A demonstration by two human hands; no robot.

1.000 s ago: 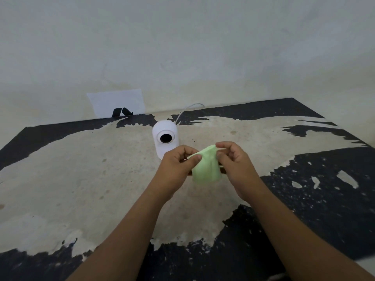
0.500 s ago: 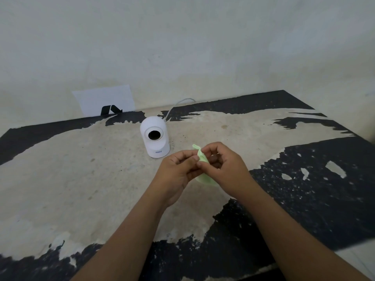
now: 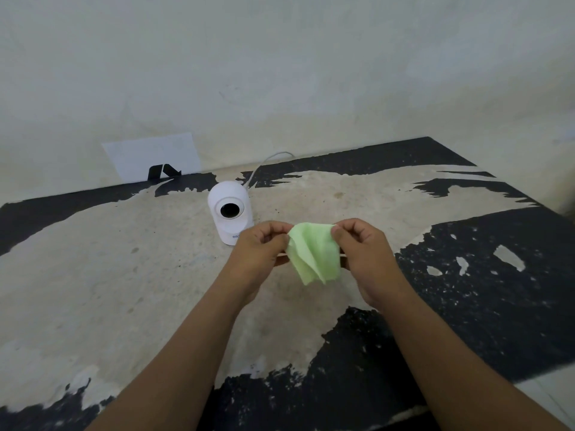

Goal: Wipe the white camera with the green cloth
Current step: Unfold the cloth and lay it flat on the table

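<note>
A small white camera (image 3: 230,211) with a round black lens stands upright on the worn table (image 3: 124,275), its lens facing me. A white cable (image 3: 264,164) runs from its back toward the wall. A light green cloth (image 3: 314,256) hangs spread between my two hands, just right of and in front of the camera. My left hand (image 3: 259,248) pinches the cloth's upper left corner; its knuckles hide the camera's lower right base. My right hand (image 3: 362,247) pinches the upper right corner. The cloth does not touch the camera.
A white sheet of paper (image 3: 152,155) with a black mark leans against the pale wall behind the camera. The table's surface is peeling black over beige. Its right edge (image 3: 529,194) and near right corner are in view.
The cloth was bunched small between my hands half a second ago; it is now pulled apart and hangs spread. My hands have moved away from each other.
</note>
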